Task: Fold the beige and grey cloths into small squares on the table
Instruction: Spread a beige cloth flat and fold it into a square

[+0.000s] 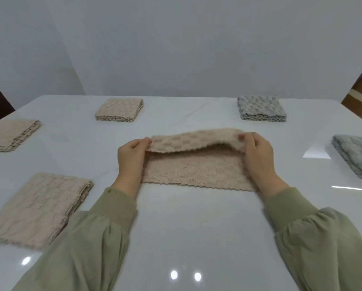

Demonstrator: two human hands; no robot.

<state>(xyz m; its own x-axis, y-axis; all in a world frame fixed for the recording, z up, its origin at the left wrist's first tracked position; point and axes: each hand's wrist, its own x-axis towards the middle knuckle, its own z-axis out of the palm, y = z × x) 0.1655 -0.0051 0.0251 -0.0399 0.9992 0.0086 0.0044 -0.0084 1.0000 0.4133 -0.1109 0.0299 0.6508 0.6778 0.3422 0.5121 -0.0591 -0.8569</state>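
While left hand (131, 153) and right hand (258, 153) fingers pinch beige cloth (188, 168) edge | glossy white table (186, 227) | grey wall (175, 49)

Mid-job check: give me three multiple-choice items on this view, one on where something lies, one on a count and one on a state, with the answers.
1. Where do the grey cloths lie?
A) left side
B) right side
C) near edge

2. How many folded beige cloths lie on the table?
A) one
B) five
C) three

3. The centre cloth has its far edge:
A) lifted, pinched by the left hand and right hand
B) flat
C) rolled into a ball

Answers:
1 B, both sit towards the right.
2 C, three lie along the left.
3 A, the edge arches above the lower layer.
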